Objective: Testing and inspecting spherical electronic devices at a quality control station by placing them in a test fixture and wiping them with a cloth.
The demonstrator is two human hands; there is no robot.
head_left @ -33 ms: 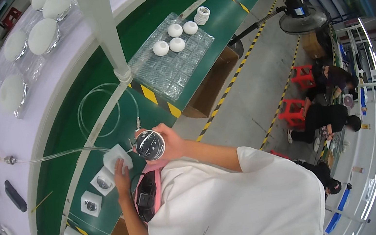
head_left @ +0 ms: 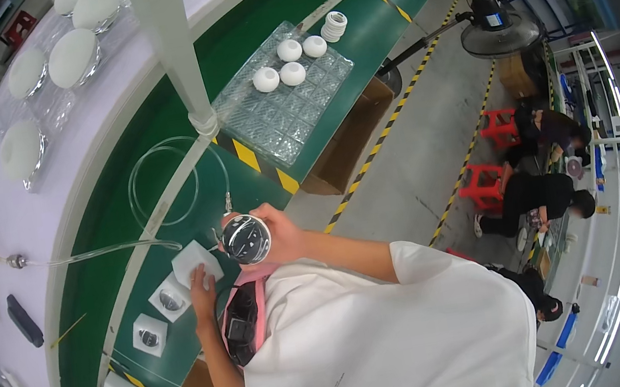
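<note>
around the shiny round piece, the right hand is bent in a close hold, and the dark, mirror-like face of the piece is turned toward the camera. this piece is near the edge of the green table; i cannot tell if it touches the surface. just left of the round piece, the left hand lies with extended fingers on a white block; whether it also pinches this block, i cannot tell. farther left and lower than the round piece are a second white block and a third white block, each with a shiny round part in its middle. just above the round piece is a small metal fitting, and beyond it a clear hose lies in loops. below the round piece, a black pouch with pink trim is at the front of the white shirt. well above the round piece, to the right, a clear tray bears four white balls, and beside these is a stack of white rings. far to the upper left from the round piece, white discs rest on clear wrapping.
</note>
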